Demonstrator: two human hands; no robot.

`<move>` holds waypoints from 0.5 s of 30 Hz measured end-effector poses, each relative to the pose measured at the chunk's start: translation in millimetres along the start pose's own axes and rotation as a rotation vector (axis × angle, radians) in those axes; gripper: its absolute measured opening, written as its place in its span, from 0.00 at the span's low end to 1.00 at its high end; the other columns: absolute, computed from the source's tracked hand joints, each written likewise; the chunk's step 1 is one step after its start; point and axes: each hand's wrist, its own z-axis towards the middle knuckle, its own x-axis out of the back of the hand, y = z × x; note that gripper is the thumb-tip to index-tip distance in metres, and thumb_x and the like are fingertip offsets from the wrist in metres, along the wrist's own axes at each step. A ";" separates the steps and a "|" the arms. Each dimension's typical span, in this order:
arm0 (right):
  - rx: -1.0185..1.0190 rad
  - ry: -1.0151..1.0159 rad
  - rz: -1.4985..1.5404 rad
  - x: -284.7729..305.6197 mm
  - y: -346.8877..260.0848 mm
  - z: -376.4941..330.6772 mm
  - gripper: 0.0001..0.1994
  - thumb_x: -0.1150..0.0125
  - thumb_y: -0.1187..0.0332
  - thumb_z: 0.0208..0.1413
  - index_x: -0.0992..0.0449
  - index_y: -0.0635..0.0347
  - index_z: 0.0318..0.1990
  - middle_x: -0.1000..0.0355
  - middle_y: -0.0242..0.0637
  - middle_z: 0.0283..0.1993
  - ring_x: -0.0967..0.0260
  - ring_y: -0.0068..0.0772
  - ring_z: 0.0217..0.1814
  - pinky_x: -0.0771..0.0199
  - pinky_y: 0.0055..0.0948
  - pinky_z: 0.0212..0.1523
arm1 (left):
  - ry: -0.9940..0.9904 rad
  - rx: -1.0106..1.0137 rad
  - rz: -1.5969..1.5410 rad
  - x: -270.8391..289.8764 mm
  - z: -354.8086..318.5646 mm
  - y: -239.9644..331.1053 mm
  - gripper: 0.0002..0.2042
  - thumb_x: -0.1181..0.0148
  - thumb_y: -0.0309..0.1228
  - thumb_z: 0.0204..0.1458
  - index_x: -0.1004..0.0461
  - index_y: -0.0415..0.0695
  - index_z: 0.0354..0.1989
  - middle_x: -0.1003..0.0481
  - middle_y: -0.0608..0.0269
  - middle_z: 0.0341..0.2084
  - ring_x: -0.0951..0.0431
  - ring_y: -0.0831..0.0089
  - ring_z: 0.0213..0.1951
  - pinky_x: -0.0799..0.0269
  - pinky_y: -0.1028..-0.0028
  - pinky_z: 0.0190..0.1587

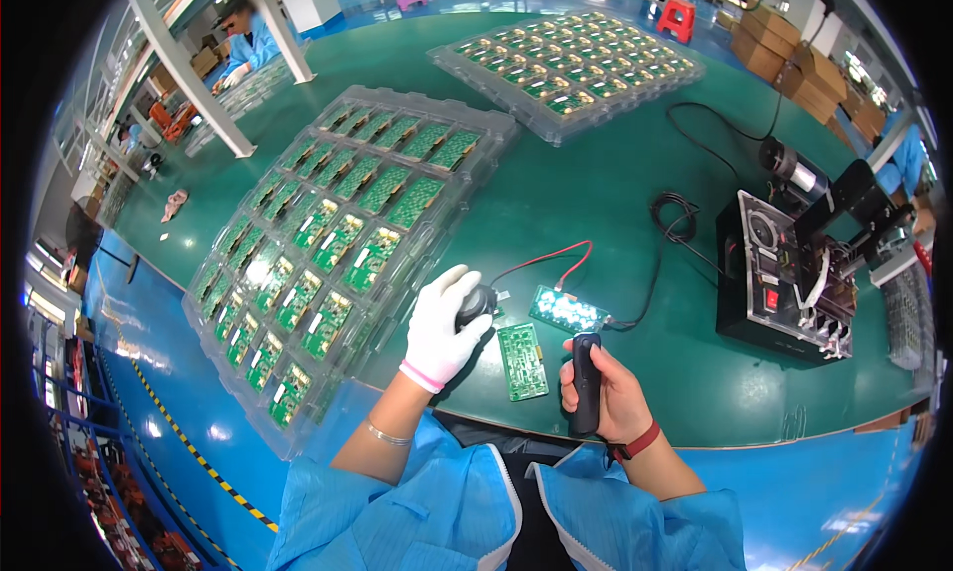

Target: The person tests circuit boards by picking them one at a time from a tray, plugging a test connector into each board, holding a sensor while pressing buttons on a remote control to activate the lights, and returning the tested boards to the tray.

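Keep the left hand [442, 325], in a white fabric glove, closed firmly over the small round black part [478, 303] at the bench [615, 184] front, steadying it. The bare right hand [608, 387] is wrapped tight around an upright slim black handheld tool [586, 380]. A loose green rectangular circuit board [522, 360] lies between the hands, beside the lit LED board [568, 310] and its red wire [544, 259].

Loose board [522, 360] lies right of tray [328, 263].
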 end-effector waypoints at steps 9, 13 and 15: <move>1.169 0.968 -1.695 17.7 -115.8 -57.5 0.20 0.34 0.72 0.52 0.31 0.62 0.52 0.26 0.42 0.41 0.28 0.37 0.36 0.27 0.32 0.38 | 0.178 0.198 -0.427 0.5 -8.6 -20.2 0.19 0.42 0.21 0.50 0.30 0.35 0.52 0.29 0.50 0.52 0.28 0.61 0.53 0.33 0.69 0.56; 1.136 1.167 -2.173 39.7 -143.6 -71.1 0.26 0.28 0.65 0.44 0.29 0.60 0.51 0.27 0.44 0.47 0.33 0.50 0.43 0.31 0.39 0.45 | 0.172 0.225 -0.429 0.2 -10.5 -20.3 0.19 0.44 0.20 0.51 0.32 0.35 0.53 0.30 0.52 0.52 0.27 0.63 0.53 0.32 0.69 0.54; 1.127 1.168 -2.191 42.8 -144.1 -73.4 0.27 0.27 0.65 0.43 0.29 0.60 0.51 0.27 0.42 0.47 0.33 0.49 0.43 0.31 0.39 0.45 | 0.176 0.226 -0.409 0.5 -12.0 -21.7 0.19 0.44 0.20 0.51 0.32 0.35 0.53 0.29 0.51 0.52 0.27 0.63 0.53 0.32 0.69 0.54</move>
